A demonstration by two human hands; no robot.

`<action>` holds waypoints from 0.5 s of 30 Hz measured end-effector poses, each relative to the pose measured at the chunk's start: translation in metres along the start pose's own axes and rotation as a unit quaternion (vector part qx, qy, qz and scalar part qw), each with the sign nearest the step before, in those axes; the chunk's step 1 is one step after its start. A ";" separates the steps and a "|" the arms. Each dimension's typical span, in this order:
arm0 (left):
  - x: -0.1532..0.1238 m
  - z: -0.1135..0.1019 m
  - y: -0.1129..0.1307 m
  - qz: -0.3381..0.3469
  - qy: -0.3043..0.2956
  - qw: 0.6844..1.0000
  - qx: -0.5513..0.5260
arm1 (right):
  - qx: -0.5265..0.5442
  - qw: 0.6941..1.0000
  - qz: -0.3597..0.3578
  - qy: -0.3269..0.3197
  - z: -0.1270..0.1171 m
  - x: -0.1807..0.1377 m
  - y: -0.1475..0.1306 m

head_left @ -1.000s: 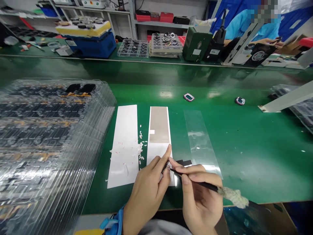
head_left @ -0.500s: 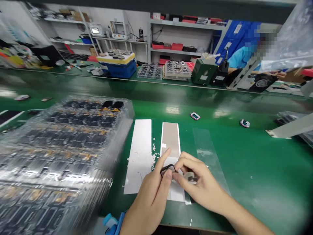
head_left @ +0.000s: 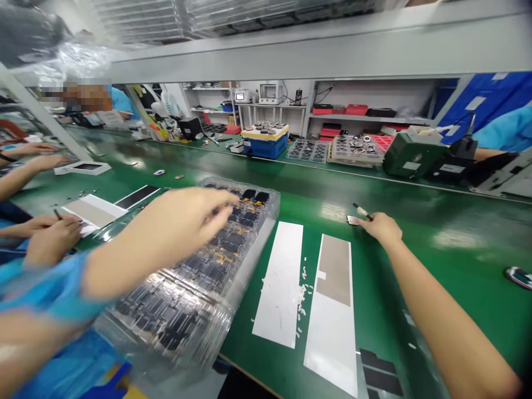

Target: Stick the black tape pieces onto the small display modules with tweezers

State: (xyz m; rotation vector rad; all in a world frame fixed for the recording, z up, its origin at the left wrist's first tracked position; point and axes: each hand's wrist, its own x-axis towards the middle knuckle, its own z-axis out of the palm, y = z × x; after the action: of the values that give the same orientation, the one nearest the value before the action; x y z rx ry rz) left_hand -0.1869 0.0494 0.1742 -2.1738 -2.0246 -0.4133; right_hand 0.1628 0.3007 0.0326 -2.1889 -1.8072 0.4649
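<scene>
My left hand (head_left: 199, 213), smeared by motion, reaches over the clear plastic tray (head_left: 253, 277) of dark flat parts with orange ribbons. Its thumb and forefinger are apart, and nothing shows between them. At the far side of the mat my right hand (head_left: 384, 226) pinches a small black-rimmed piece with a pale face (head_left: 352, 220) at the mat surface. A slim tool with black ends and a pale middle (head_left: 362, 211) sticks out from the same fingers. In front of my right arm lies a tan and white sheet (head_left: 334, 271), with a white strip (head_left: 278, 282) beside it.
White scraps (head_left: 302, 299) lie between the sheets. Dark rectangular pieces (head_left: 380, 371) are near the front edge. A small rimmed part (head_left: 518, 276) sits at the far right. At left, a co-worker's hands (head_left: 56, 235) hold a dark pen-like tool over another sheet.
My hands have parted. The left has swung over the tray; the right has moved forward across the mat with the black-rimmed piece that both were handling. The view has turned left.
</scene>
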 end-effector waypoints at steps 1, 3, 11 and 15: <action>0.026 0.004 -0.010 -0.017 -0.013 0.999 0.025 | -0.004 1.000 -0.012 0.013 0.000 -0.006 0.002; 0.070 0.024 -0.025 -0.050 -0.023 0.998 0.035 | -0.001 0.998 -0.049 0.036 -0.001 -0.026 0.006; 0.134 0.094 -0.044 -0.094 -0.100 0.989 0.050 | 0.101 0.979 -0.167 0.063 -0.006 -0.150 0.050; 0.142 0.093 -0.033 -0.110 -0.114 0.984 0.075 | 0.212 0.959 -0.181 0.050 -0.003 -0.194 0.068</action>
State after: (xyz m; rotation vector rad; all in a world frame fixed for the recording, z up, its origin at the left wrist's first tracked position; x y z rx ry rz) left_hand -0.2020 0.2142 0.1247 -1.9955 -2.3418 -0.0304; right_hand 0.1913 0.0975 0.0237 -1.5319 -1.7995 0.5817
